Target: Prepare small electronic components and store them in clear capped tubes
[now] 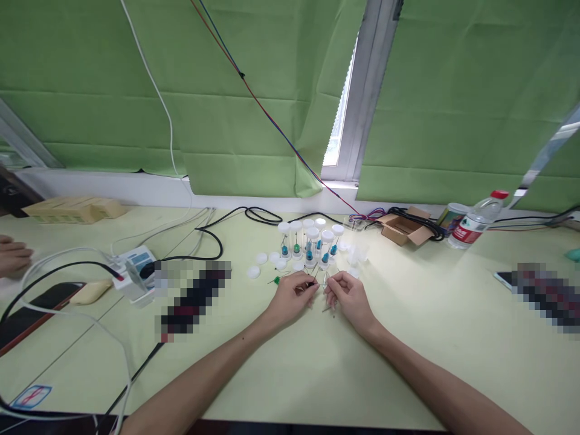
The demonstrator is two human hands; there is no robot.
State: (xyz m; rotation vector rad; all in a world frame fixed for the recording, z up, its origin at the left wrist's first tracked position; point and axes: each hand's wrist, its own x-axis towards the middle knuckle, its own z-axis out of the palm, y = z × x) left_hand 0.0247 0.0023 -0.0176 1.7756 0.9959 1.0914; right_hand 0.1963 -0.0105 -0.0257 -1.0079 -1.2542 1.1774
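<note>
Both of my hands meet over the middle of the table, their fingertips almost touching. My left hand [293, 295] is closed in a pinch on a small, thin dark piece. My right hand [351, 297] pinches too, at a thin, light-coloured piece whose kind I cannot make out. Just beyond them stand several clear vials [310, 244] with white caps, each with a blue or green needle-like part inside. Left of my left hand lies a loose green-hubbed needle [277, 280]. Loose white caps [261, 258] lie around the vials, and tiny thin bits lie beneath my fingers.
An open cardboard box [403, 228], a can [453, 217] and a water bottle [478, 220] stand at the back right. Leftward are a power strip [136, 275] with cables, a blurred phone-like object [194, 299] and another person's hand [14, 255]. A phone [504, 279] lies at right.
</note>
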